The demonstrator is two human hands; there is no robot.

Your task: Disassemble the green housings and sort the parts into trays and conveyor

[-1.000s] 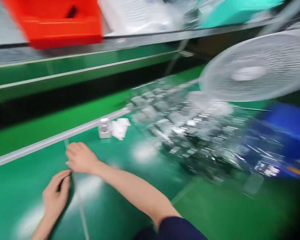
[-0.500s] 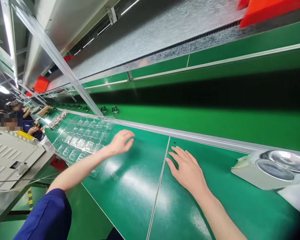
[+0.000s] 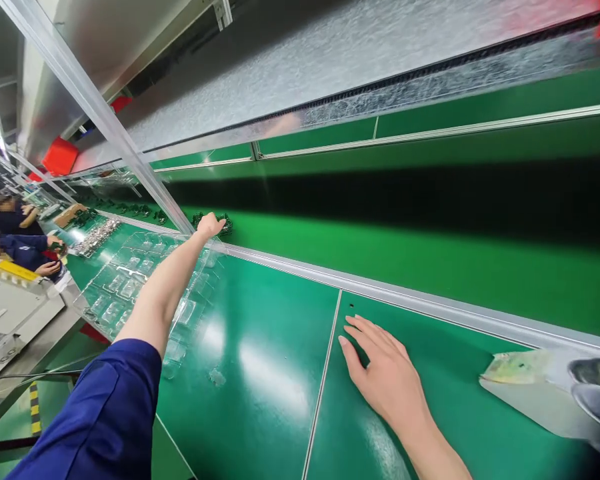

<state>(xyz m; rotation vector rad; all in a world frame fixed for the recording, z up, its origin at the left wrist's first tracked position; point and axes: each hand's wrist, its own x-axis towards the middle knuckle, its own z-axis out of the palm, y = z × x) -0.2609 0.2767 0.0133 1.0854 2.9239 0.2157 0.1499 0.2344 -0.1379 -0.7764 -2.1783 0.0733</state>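
1. left hand [image 3: 209, 226] reaches far over the aluminium rail [image 3: 405, 299], fingers curled at a small green circuit board [image 3: 225, 223] on the conveyor belt [image 3: 430, 257]; grip cannot be told.
2. right hand [image 3: 384, 375] lies flat and open on the green bench mat [image 3: 260, 347], holding nothing.
3. clear blister tray [image 3: 130, 283] sits under the left forearm.

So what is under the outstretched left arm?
A clear plastic blister tray lies on the green table under the left arm; the arm hides part of its pockets.
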